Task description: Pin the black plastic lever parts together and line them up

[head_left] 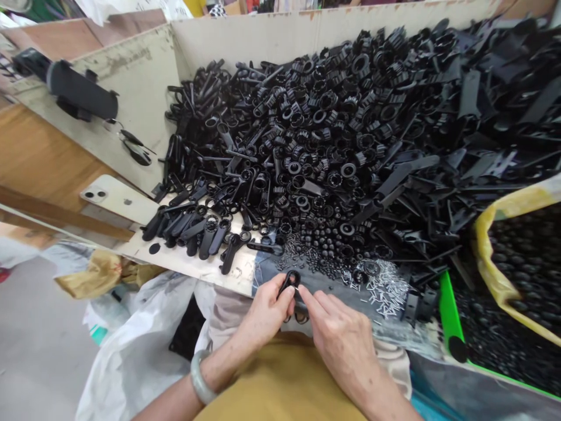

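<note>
My left hand [265,310] grips a small black plastic ring part [290,282] between thumb and fingers. My right hand [342,339] comes in from the right, its fingertips pinching a small metal pin [296,288] against the ring. Just beyond my hands lies a scatter of loose silver pins [385,289]. A large heap of black plastic parts [315,146], with rings, levers and flat strips, spreads across the board in front of me. A jade bangle [201,377] circles my left wrist.
A beige board wall [135,99] bounds the heap at the left and back, and a phone [116,199] lies against it. At the right stand a green bin [451,321] and a yellow-lined bag of black parts [495,251]. A white plastic sack [131,351] sits at lower left.
</note>
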Demonstrator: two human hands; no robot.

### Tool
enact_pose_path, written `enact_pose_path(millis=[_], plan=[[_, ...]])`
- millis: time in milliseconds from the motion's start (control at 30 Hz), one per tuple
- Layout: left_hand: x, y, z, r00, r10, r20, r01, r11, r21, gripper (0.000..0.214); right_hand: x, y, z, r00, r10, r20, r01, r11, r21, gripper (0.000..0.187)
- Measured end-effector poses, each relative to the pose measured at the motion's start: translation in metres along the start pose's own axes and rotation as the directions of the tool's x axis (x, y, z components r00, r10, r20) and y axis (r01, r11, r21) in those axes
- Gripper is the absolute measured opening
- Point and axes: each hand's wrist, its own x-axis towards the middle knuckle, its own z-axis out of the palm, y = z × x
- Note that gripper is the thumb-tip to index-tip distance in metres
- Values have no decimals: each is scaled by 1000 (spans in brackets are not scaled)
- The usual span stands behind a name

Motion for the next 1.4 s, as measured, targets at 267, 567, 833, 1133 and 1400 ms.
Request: enact_pose_path(millis=[267, 567, 833, 1133, 1400], plan=[[-1, 1, 2, 1000, 0, -31, -1, 1000, -27, 23, 4, -11, -3, 996, 19, 87, -10, 994, -110, 40], [3, -6, 0, 995, 60, -76, -56, 997, 57, 21, 11, -16, -5, 974, 116, 196, -106, 993, -57, 32], [-3, 5, 0, 990, 130, -50, -114, 963, 246, 30, 1, -1, -25, 927, 311, 208, -363, 882, 302, 27], [-2, 30, -5, 996, -27, -86, 14, 987, -157, 40, -18, 9, -38, 945, 314, 95, -309, 753, 581, 31], [-11, 31, 4, 999, -49, 4, 47, 937, -345, 46, -2, 8, -9, 988, 155, 19, -139, 819, 556, 35]])
